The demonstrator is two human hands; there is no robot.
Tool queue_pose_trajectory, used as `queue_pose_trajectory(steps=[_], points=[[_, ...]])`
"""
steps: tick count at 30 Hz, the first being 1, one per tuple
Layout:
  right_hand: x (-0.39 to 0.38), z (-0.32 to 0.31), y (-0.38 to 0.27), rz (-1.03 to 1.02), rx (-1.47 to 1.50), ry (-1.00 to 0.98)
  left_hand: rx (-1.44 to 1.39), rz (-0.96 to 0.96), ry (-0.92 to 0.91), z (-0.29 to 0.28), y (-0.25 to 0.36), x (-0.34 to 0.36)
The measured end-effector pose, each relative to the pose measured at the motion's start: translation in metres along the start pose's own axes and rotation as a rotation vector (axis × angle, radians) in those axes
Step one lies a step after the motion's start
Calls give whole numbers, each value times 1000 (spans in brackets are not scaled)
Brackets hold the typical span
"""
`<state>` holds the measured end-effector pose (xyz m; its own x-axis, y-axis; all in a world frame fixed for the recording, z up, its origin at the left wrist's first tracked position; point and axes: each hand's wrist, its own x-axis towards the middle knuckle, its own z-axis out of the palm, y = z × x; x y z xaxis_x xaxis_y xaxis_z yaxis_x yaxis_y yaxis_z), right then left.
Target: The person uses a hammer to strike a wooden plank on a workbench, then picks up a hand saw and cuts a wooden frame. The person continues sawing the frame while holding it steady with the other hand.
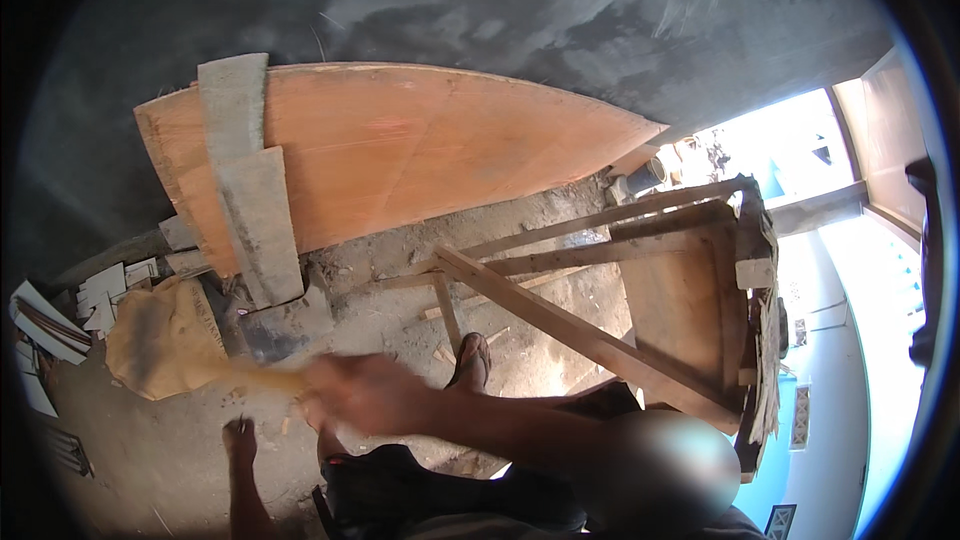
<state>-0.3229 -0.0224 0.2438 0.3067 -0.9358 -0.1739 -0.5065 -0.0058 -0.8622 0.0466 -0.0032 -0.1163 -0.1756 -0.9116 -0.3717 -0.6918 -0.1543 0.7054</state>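
Observation:
My right hand (365,395), blurred by motion, is closed on a pale yellow handle (255,375) that points left. Its far end is too smeared to make out over a crumpled tan sheet or sack (165,335) on the dirt floor. I cannot clearly make out my left hand; skin just below the right one is partly hidden. A sandalled foot (470,360) stands beside crossed timbers (560,330). At lower left is a bare limb (245,480), hand or foot unclear.
A large curved plywood panel (420,150) leans on the dark wall (450,0), overlapped by grey boards (250,220). A timber-and-plywood frame (680,300) fills the right side, with a bright opening (840,370) beyond. Tile scraps (100,295) and offcuts lie at left.

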Motion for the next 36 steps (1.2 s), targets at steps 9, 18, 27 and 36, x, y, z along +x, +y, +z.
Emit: queue_pose_trajectory(steps=[9,18,27,36], points=[[-100,-75,83,702,-577,75,95,-191,-133,27,28,12],[-63,5,110,223,-281,118,170,-208,-116,27,-16,-24],[0,-21,-1,-431,-274,76,67,192,-74,96,16,15],[-143,-30,157,730,-520,-201,325,-439,-164,-30,-81,-75]])
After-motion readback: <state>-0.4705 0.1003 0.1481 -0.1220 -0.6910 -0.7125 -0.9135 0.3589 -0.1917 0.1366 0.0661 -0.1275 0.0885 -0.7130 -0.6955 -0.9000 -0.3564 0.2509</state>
